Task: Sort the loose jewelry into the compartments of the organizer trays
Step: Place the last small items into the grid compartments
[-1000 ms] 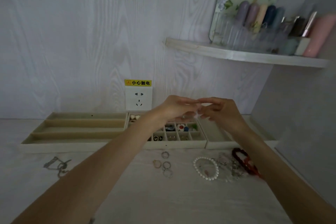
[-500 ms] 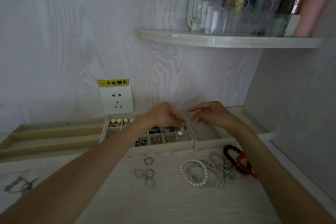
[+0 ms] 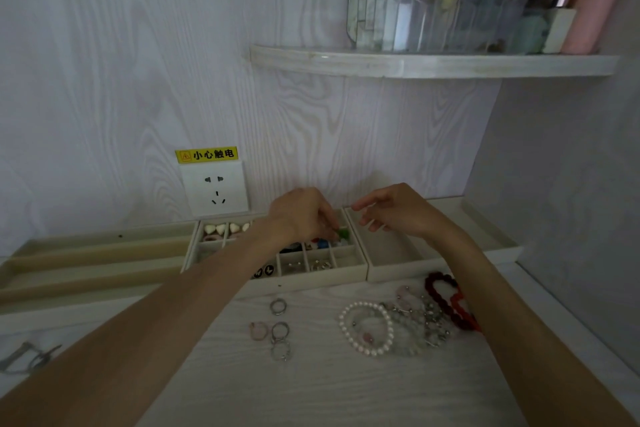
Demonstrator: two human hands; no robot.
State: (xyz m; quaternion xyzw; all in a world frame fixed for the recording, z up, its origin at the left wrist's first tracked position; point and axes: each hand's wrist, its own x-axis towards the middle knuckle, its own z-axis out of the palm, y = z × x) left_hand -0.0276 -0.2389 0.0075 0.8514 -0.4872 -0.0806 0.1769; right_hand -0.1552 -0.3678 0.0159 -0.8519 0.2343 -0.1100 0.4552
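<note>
Head view, left to right along the desk: a long-slotted tray [image 3: 104, 255] lies at the back left edge, then the small-celled organizer tray [image 3: 311, 279], then an open tray [image 3: 391, 253] at the back right. The left hand [image 3: 301, 215] reaches over the middle tray, fingertips pinched on a small green piece [image 3: 343, 234] at a rear right cell. The right hand [image 3: 398, 210] hovers over the open tray with fingers loosely spread, holding nothing I can see. Loose rings [image 3: 278, 329] and a pearl bracelet [image 3: 367, 328] beside a heap of beaded bracelets [image 3: 446, 308] wait near the front. To do this well, lower the piece fully inside one cell's walls before letting go, without disturbing neighbouring pieces.
</note>
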